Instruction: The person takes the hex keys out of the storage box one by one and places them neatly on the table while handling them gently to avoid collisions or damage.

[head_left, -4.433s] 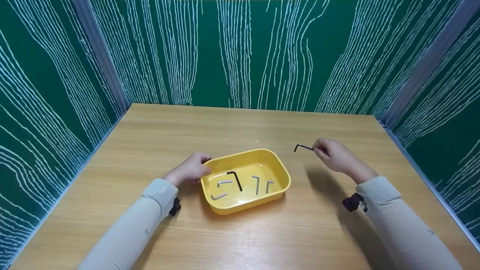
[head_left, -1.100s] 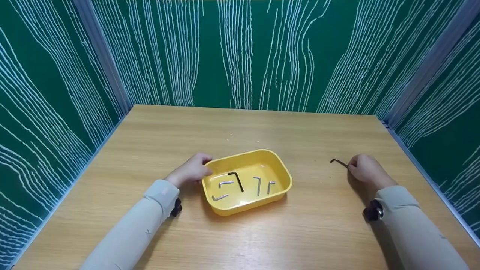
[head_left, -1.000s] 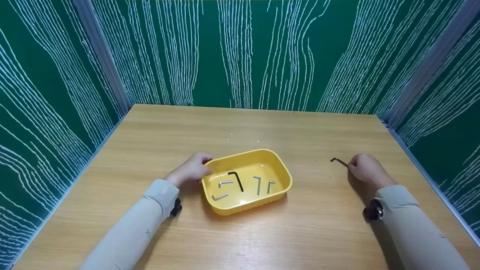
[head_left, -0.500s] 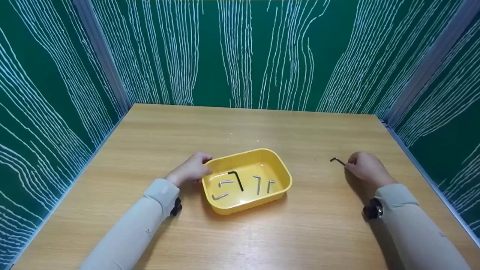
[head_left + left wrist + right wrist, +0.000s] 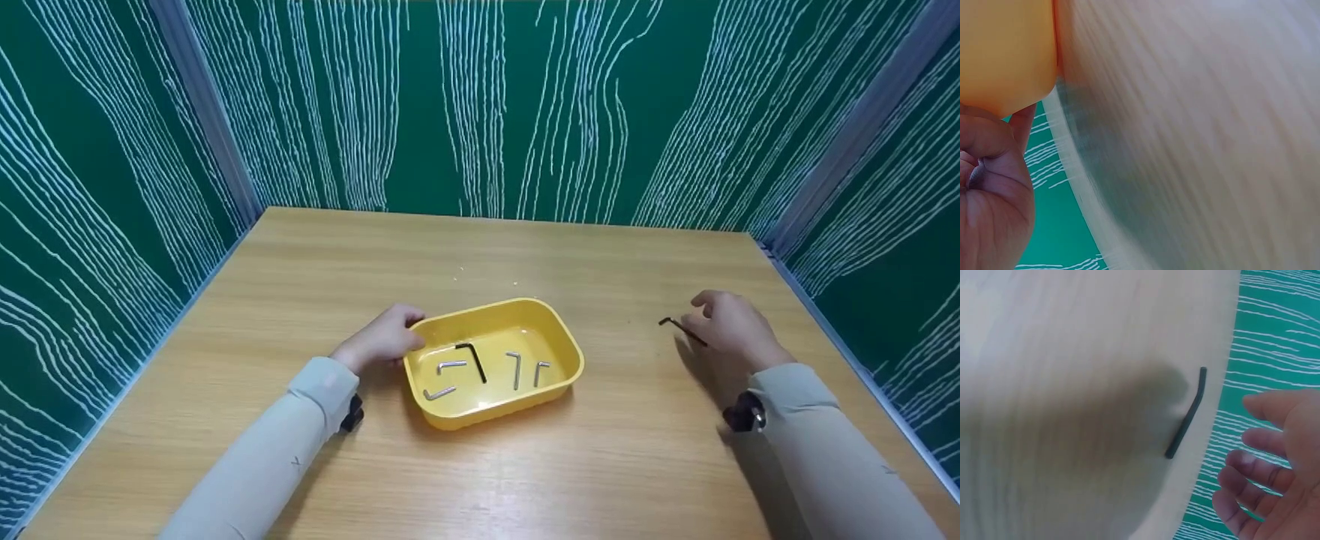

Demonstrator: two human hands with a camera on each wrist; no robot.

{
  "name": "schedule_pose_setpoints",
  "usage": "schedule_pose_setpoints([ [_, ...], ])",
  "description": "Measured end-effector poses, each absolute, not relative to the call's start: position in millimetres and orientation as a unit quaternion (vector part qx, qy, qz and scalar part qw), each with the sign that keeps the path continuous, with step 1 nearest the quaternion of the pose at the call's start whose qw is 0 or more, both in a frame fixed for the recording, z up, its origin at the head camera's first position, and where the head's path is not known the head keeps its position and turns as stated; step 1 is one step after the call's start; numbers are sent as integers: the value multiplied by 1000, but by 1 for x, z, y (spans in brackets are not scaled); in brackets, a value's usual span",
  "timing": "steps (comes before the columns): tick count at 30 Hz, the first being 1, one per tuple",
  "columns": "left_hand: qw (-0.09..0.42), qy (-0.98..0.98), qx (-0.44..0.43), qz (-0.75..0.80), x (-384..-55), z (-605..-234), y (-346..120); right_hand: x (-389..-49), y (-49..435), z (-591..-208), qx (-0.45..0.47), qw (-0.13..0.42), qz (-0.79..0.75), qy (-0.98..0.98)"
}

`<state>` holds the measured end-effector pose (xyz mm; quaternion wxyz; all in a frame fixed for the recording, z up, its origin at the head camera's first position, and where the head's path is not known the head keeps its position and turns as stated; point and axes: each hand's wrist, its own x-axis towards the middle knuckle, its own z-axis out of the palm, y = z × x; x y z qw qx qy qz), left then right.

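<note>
A yellow plastic bin (image 5: 493, 409) stands on the table, and my left hand (image 5: 384, 335) grips its left end. In the left wrist view, the fingers of my left hand (image 5: 994, 169) press against the bin's wall (image 5: 1008, 53). Inside the bin lie a black hex key (image 5: 477, 364) and several silver hex keys (image 5: 517, 371). Another black hex key (image 5: 684, 331) lies on the table to the right. My right hand (image 5: 731, 326) hovers just above it, holding nothing. The right wrist view shows this hex key (image 5: 1187, 419) apart from my right hand (image 5: 1275, 467), whose fingers are loosely bent.
The wooden table (image 5: 600, 465) is bounded by green walls (image 5: 420, 105) with white wavy lines at the back and both sides. A few tiny white specks (image 5: 515, 283) lie behind the bin.
My right hand carried the black hex key rightward from beside the bin, lowered it to the table, then let go and rose slightly. My left hand and the bin have stayed in place.
</note>
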<state>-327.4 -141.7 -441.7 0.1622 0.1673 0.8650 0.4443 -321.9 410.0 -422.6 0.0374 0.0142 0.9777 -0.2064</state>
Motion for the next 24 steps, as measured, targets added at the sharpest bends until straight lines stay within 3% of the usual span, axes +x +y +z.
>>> schedule_pose_setpoints([
  [24, 169, 863, 167, 445, -327, -442, -142, -315, 368, -396, -41, -31, -183, 982],
])
